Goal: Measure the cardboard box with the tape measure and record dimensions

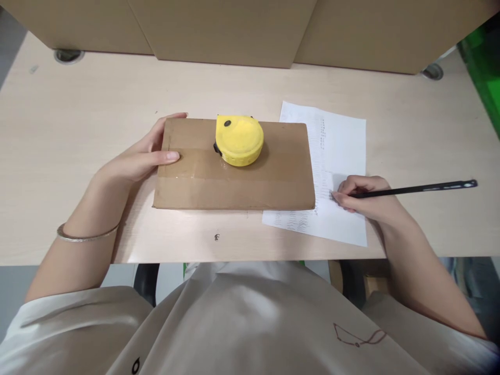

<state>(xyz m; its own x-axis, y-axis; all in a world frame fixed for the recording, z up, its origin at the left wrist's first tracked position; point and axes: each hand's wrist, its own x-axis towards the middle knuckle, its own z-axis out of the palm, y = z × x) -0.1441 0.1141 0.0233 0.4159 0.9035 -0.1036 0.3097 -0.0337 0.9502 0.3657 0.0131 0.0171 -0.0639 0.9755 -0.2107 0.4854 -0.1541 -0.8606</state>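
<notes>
My left hand (152, 146) grips the left end of a flat brown cardboard box (187, 182), thumb on top and the other fingers along its far side. On the box lies a yellow tape measure (239, 138) with a black button. My right hand (361, 192) is closed around a long black pencil (422, 188), its lower end hidden in the fingers. Under that hand is a white sheet of paper (344, 140) with rows of small marks. The box covers the sheet's left part.
A pale wooden table (97, 94) holds everything, its front edge close to my body. Large cardboard panels (226, 31) stand along the back. Round cable grommets (69, 55) sit in the tabletop near the back corners. Something green (482, 67) is at the far right.
</notes>
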